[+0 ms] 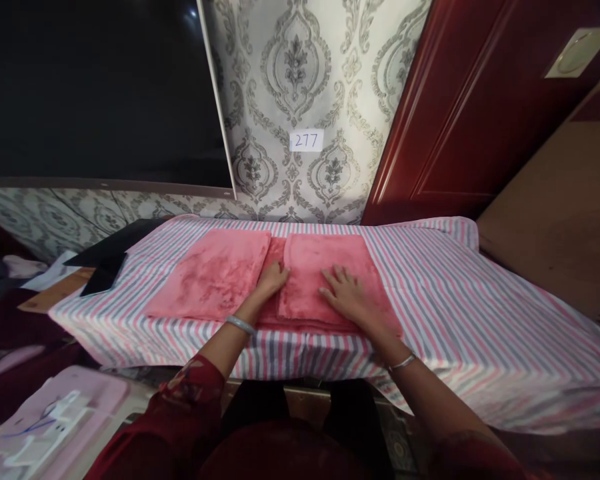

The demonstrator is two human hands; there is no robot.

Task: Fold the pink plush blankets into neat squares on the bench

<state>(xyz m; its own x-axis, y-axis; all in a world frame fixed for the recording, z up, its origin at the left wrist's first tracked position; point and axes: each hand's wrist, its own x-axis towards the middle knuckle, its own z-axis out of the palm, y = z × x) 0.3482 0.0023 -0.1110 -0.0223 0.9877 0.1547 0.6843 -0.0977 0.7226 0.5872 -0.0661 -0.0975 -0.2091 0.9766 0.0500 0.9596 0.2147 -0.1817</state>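
Note:
A pink plush cloth (215, 270), like a blanket or large towel, lies on a striped cover with its two ends folded inward. A narrow gap between the ends shows the lower layer. My left hand (273, 279) is at this gap with its fingers curled at the inner edge of the right folded end (305, 257); the fingertips are partly hidden. Spread flat on top of that right end is my right hand (347, 295), fingers apart. Both wrists wear a bracelet.
The pink, grey and white striped cover (450, 300) drapes over the table. Behind stand a patterned wall with a "277" label (307, 140) and a black television (100, 93). A cardboard box (560, 207) is at the right, a pink lidded container (65, 413) at the lower left.

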